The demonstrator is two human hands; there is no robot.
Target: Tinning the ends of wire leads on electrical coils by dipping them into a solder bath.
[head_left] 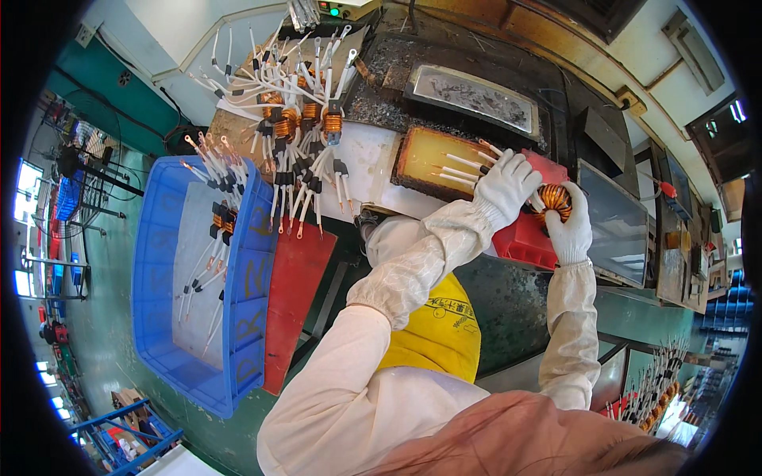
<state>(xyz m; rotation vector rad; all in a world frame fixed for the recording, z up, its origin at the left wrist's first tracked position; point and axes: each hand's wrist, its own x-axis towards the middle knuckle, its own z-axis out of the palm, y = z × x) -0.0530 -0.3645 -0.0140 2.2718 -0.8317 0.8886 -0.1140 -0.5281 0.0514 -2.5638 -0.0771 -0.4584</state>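
Both my hands wear white gloves and hold one toroidal coil [556,201] wound with copper-coloured wire. My right hand [570,232] is closed around the coil's right side. My left hand [508,187] grips its white sleeved leads [459,172], whose bare ends point left. Those lead ends lie over a rectangular tray [429,151] with yellowish contents; whether they touch its surface I cannot tell. Under the coil sits a red plastic container [525,241], partly covered by my hands. The inner sides of my fingers are hidden.
Behind the yellowish tray is a metal-rimmed rectangular pot [476,98] with a silvery, dark-flecked surface. Several similar coils [332,123] with white leads crowd the bench's left part. A blue bin [248,317] at left holds more. A dark-topped panel [611,218] stands at right.
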